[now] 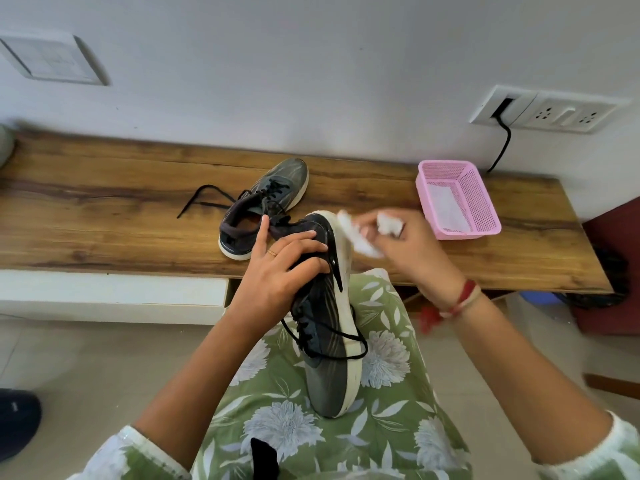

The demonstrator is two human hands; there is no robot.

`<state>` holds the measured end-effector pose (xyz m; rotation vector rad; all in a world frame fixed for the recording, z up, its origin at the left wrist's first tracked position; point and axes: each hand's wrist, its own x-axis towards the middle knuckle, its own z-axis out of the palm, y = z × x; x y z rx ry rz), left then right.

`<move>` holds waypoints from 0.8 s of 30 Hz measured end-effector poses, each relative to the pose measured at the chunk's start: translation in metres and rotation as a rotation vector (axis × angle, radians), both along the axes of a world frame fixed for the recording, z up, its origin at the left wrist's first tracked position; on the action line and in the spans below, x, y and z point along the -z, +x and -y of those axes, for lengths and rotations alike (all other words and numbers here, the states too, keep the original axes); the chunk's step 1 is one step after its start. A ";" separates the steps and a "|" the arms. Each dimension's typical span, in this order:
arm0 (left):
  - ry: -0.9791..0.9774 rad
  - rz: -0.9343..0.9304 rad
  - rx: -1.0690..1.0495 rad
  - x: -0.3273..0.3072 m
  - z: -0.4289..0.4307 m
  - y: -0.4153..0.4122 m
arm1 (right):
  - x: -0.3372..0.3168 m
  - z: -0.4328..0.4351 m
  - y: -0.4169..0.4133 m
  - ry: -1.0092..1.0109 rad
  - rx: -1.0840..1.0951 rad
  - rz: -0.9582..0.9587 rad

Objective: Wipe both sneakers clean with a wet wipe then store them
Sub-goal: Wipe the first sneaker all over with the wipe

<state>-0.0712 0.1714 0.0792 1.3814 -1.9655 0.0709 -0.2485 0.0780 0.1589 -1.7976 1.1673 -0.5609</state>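
Note:
My left hand [277,268] grips the heel end of a dark grey sneaker [329,358] that lies over my lap, its white sole turned to the right and its toe pointing at me. My right hand [405,247] holds a crumpled white wet wipe [360,237] against the white sole edge near the heel; the hand and wipe are blurred. The second sneaker [266,206] stands on the wooden bench [121,216] just behind, with its black laces trailing to the left.
A pink mesh basket [481,199] with a white sheet inside sits on the bench at the right. A wall socket [543,110] with a black cable is above it. A dark object [17,420] lies on the tiled floor at the lower left.

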 end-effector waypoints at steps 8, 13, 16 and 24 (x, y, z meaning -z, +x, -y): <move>-0.008 0.051 0.047 -0.005 0.002 -0.008 | 0.004 0.007 0.036 -0.402 -0.271 -0.383; 0.002 0.043 0.051 0.000 0.001 -0.009 | 0.019 -0.020 0.016 -0.458 -0.197 -0.335; 0.004 0.026 0.045 0.003 -0.001 -0.011 | 0.026 -0.032 0.006 -0.270 -0.080 -0.194; -0.048 -0.014 0.043 0.001 -0.002 -0.014 | -0.001 0.002 0.034 -0.409 -0.130 -0.258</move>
